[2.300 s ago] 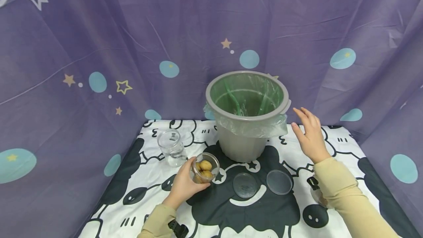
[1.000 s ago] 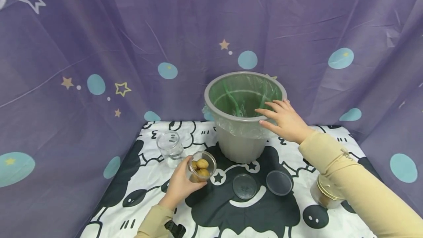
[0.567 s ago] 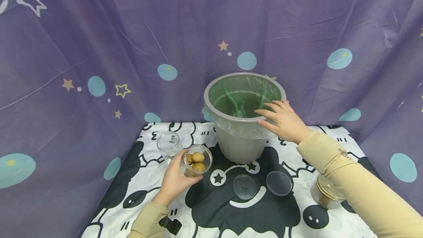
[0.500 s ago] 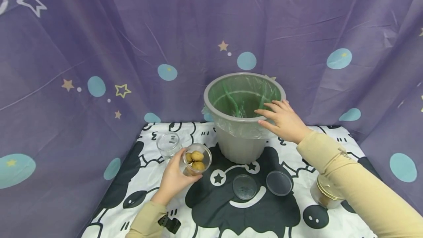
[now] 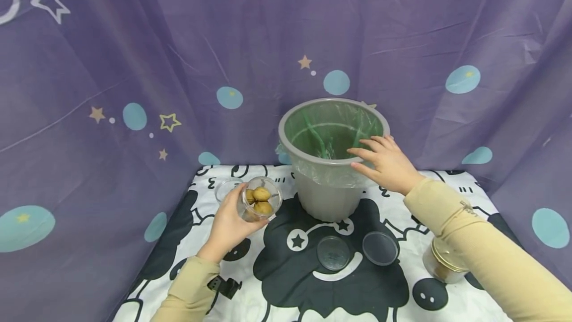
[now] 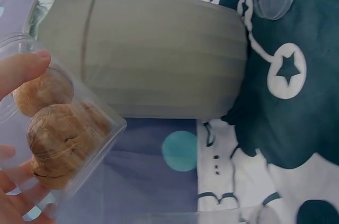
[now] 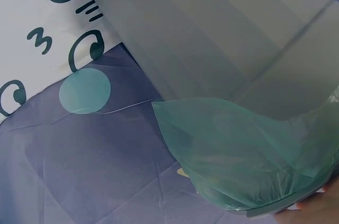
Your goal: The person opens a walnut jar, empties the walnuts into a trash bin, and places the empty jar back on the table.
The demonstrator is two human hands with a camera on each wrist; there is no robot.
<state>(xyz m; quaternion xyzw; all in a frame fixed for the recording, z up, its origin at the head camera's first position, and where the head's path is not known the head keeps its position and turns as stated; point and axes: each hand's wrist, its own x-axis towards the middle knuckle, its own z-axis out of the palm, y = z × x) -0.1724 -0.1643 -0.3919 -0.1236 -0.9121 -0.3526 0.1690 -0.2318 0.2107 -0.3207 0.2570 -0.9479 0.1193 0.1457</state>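
Note:
My left hand [image 5: 229, 226] grips a clear plastic jar [image 5: 274, 197] from its left side, thumb and fingers round the wall. Inside the lidless jar lie several walnuts [image 6: 66, 128]. The jar is held above the cloth, left of the grey trash bin [image 5: 328, 198]. My right hand [image 5: 386, 165] is at the bin's right front rim, fingers spread and reaching over the opening, thumb lower and nearer the front. A thin green-tinted bag [image 7: 238, 150] lines the bin and folds over its rim.
Another clear jar [image 5: 223, 192] stands behind my left hand, partly hidden. Two round clear lids [image 5: 333, 253] lie in front of the bin. A jar with a gold-rimmed lid [image 5: 444, 261] stands at right, partly behind my right forearm. A purple curtain [image 5: 250, 29] hangs behind.
My right hand has moved left from beside the bin onto its rim, then stayed. My left hand has raised the walnut jar and carried it slightly left and away from me.

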